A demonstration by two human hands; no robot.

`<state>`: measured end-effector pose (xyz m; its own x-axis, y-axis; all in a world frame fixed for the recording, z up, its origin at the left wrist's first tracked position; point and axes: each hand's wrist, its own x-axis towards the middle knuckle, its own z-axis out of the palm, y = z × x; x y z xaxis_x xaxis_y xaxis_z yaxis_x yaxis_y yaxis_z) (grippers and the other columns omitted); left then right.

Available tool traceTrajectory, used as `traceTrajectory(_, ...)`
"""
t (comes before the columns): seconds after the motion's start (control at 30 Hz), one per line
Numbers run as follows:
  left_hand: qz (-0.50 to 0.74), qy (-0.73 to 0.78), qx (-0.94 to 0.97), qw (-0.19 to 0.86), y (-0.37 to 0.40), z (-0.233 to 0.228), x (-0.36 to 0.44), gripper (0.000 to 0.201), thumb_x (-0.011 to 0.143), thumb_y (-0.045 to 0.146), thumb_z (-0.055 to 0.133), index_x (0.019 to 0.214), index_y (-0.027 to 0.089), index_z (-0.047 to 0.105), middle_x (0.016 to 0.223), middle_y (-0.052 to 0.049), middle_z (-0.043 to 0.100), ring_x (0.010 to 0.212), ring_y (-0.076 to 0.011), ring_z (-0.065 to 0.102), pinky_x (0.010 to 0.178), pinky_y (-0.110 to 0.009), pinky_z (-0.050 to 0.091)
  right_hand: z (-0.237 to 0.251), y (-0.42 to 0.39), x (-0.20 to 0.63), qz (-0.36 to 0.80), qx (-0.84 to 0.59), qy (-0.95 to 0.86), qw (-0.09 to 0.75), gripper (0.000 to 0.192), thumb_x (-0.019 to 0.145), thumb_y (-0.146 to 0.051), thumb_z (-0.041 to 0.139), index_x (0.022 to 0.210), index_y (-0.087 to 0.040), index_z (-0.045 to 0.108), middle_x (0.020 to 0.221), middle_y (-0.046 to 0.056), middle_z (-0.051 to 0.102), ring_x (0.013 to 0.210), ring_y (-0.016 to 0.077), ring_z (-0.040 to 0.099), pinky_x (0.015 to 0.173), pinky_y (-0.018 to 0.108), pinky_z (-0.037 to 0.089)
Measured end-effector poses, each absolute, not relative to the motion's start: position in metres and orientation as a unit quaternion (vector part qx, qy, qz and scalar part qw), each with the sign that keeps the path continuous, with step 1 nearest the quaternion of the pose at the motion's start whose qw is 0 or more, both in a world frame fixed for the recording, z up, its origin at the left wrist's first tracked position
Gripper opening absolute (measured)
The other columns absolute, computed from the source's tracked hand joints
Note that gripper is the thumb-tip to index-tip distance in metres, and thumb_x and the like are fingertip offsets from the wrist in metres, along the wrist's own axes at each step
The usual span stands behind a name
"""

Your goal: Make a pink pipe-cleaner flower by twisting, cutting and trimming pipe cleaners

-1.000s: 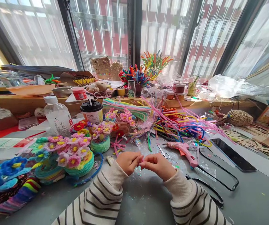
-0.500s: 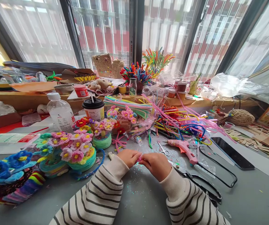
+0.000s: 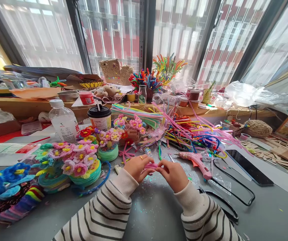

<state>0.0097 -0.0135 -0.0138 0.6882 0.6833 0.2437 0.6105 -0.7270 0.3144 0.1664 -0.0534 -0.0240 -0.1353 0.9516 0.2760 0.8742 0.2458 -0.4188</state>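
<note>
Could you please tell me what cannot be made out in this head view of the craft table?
- Small pink piece: shape hidden by the fingertips of left hand and right hand.
- Scissors: mostly behind the right hand.
- Bottle label: too small to read.
- Blue flowers: cut by left edge.

- The plastic bottle (image 3: 64, 123) carries a white label with a small green mark and red patch; its print is too small to read.
- The printed cup (image 3: 100, 119) and paper sheet (image 3: 9, 148) are likewise illegible.
</note>
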Motion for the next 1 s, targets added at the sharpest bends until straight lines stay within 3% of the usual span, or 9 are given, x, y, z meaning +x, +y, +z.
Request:
traceTrajectory(0.2, 0.201, 0.327, 0.918, 0.103, -0.012, -0.016, 0.007, 0.031, 0.075, 0.034, 0.030, 0.082, 0.017, 0.055, 0.071, -0.004, 0.054, 0.064, -0.0127, 0.050, 0.057, -0.021, 0.035, -0.025, -0.052, 0.170, 0.125, -0.577, -0.759, 0.274, 0.022, 0.072, -0.035, 0.044, 0.066, -0.018, 0.056, 0.046, -0.003, 0.052, 0.042, 0.0080, 0.043, 0.042, 0.017, 0.025)
traceTrajectory(0.37, 0.204, 0.354, 0.898, 0.163, -0.014, -0.013, 0.008, 0.033, 0.074, 0.037, 0.032, 0.070, 0.016, 0.058, 0.060, -0.002, 0.055, 0.058, -0.0108, 0.047, 0.053, -0.019, 0.033, -0.023, -0.054, 0.168, 0.072, -0.570, -0.782, 0.241, 0.018, 0.072, -0.033, 0.046, 0.067, -0.019, 0.057, 0.049, -0.002, 0.055, 0.045, 0.0093, 0.046, 0.043, 0.018, 0.025)
traceTrajectory(0.5, 0.183, 0.376, 0.866, 0.273, -0.012, -0.012, 0.007, 0.034, 0.070, 0.039, 0.037, 0.061, 0.014, 0.058, 0.047, 0.001, 0.050, 0.047, -0.0083, 0.042, 0.045, -0.017, 0.029, -0.022, -0.056, 0.165, 0.005, -0.568, -0.796, 0.210, 0.015, 0.072, -0.030, 0.046, 0.067, -0.020, 0.056, 0.055, -0.001, 0.059, 0.050, 0.0110, 0.051, 0.044, 0.020, 0.024)
traceTrajectory(0.77, 0.122, 0.382, 0.695, 0.596, -0.005, -0.014, 0.002, 0.035, 0.063, 0.043, 0.043, 0.048, 0.012, 0.049, 0.032, 0.007, 0.029, 0.031, -0.0038, 0.021, 0.034, -0.021, 0.013, -0.018, -0.062, 0.159, -0.096, -0.521, -0.827, 0.191, 0.015, 0.074, -0.028, 0.046, 0.064, -0.019, 0.053, 0.055, -0.002, 0.058, 0.051, 0.0104, 0.052, 0.044, 0.021, 0.022)
traceTrajectory(1.0, 0.085, 0.416, 0.574, 0.700, -0.006, -0.010, 0.000, 0.032, 0.054, 0.042, 0.053, 0.046, 0.012, 0.048, 0.028, 0.009, 0.024, 0.027, -0.0015, 0.014, 0.034, -0.022, 0.004, -0.023, -0.062, 0.157, -0.172, -0.486, -0.833, 0.200, 0.012, 0.071, -0.025, 0.050, 0.060, -0.019, 0.052, 0.051, -0.003, 0.057, 0.048, 0.0104, 0.050, 0.042, 0.023, 0.018)
